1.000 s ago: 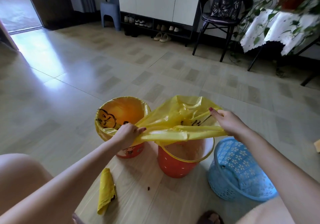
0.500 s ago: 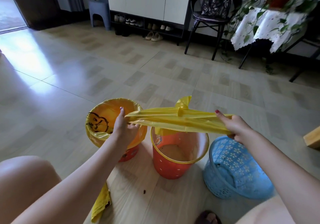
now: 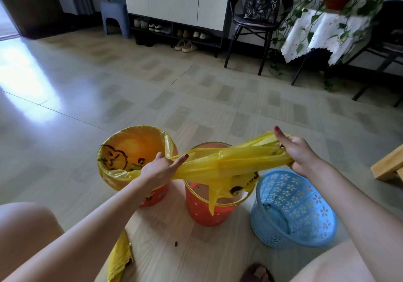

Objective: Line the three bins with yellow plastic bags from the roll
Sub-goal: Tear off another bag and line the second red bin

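Note:
Three bins stand in a row on the floor. The left orange bin has a yellow liner with a black duck print over its rim. The middle orange bin is bare inside. The blue lattice basket stands at the right. A yellow bag is stretched taut above the middle bin, one corner hanging into it. My left hand grips its left end, index finger extended. My right hand grips its right end. The yellow bag roll lies on the floor by my left knee.
A wooden piece lies at the right edge. Farther back are a black chair, a shoe cabinet, a grey stool and a cloth-covered plant table. My foot is at the bottom.
The bag went from spread wide to pulled into a tight band between my hands. One corner now droops into the middle bin. The camera view shifted closer and to the right.

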